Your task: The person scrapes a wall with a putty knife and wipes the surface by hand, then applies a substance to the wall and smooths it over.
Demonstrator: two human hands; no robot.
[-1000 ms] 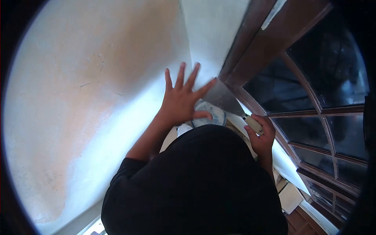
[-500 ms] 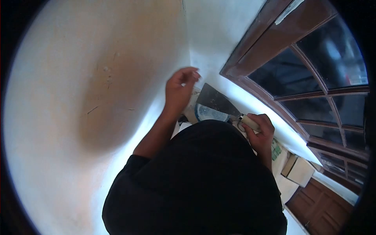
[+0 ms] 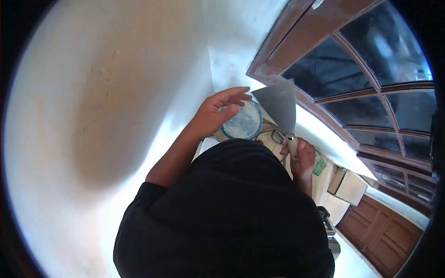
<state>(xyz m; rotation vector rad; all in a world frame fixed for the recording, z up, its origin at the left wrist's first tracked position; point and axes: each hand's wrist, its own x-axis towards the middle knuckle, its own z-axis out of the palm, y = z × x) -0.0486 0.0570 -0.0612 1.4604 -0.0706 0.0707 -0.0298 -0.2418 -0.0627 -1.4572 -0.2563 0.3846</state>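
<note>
Gripping the putty knife (image 3: 280, 104) by its handle, the right hand (image 3: 302, 157) tilts its blade upward beside the brown window frame's lower corner (image 3: 265, 69); the left hand (image 3: 221, 111), empty, fingers loosely parted, hovers near the blade's left corner.

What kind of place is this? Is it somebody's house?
It looks like a room, maybe in a house, being fixed up. The right hand holds a wide scraper, a blue-rimmed tub smeared with white sits below, and the wall is patchy and marked.

Pale floor (image 3: 325, 184), blue-rimmed bucket (image 3: 242, 122), possibly a box (image 3: 351, 187)
</note>
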